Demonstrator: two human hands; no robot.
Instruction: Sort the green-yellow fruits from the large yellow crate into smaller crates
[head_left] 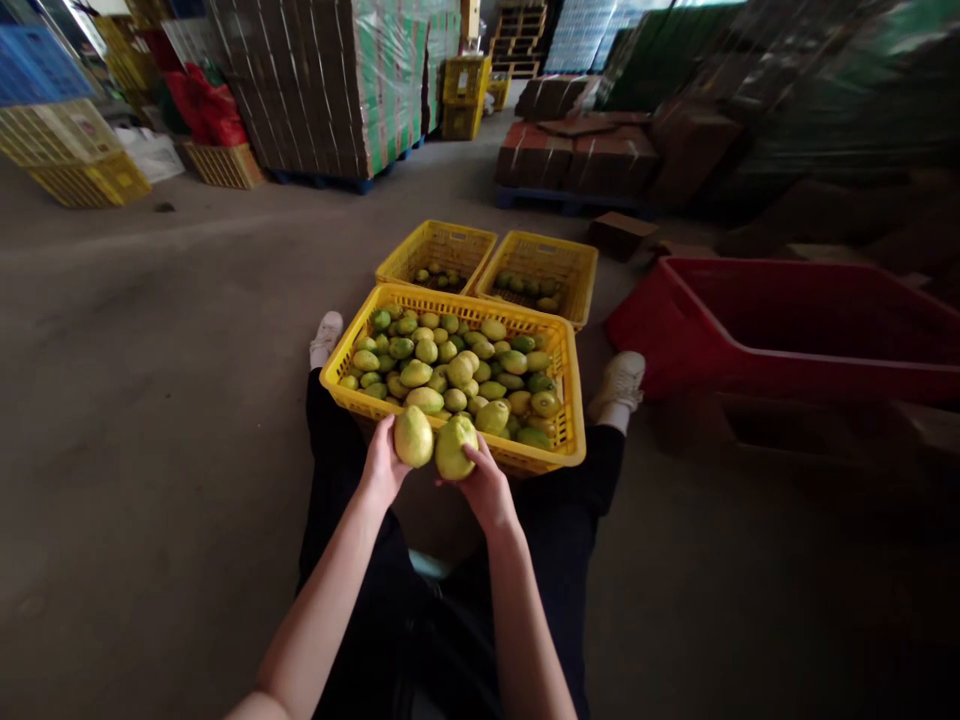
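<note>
In front of my lap stands a yellow plastic crate [450, 300], filled with many yellow and green lemons [460, 370]. My left hand [383, 462] is closed around a pale yellow lemon [413, 437] just over the crate's near rim. Beside it, my right hand [487, 485] grips a second, greener lemon [454, 450], its thumb lying on the fruit's side. The two lemons are held side by side with a narrow gap between them. Some fingers of both hands are hidden behind the fruit.
Two more yellow crates, one left [397, 262] and one right [581, 270], stand just beyond, each with a few lemons. A large red bin [675, 325] is on the right. My shoes flank the full crate. Farther back are wrapped pallet stacks [300, 90] and flattened cartons [611, 160].
</note>
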